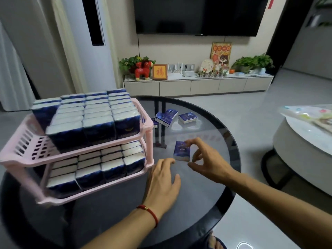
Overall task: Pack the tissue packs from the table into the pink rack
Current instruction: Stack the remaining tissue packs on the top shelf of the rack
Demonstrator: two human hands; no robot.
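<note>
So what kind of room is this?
Most likely a living room in a home: a big television hangs on the wall above a low cabinet with plants and ornaments, and a round glass table stands in front.

- The pink rack [149, 124]: a two-tier plastic shelf with slatted walls, standing at the left edge of the round glass table [206, 203].
- Top tier: dark blue tissue packs [93, 112] stand upright in tight rows, white ends up, filling it and rising above its rim.
- Bottom tier: more of the same packs [100, 166] in rows, filling it.
- One loose pack [181, 151], blue with a moon print, stands tilted near the table's middle, just right of the rack.
- Two more packs [164, 117] lie together near the far edge; another [187, 118] lies flat just beside them.
</note>
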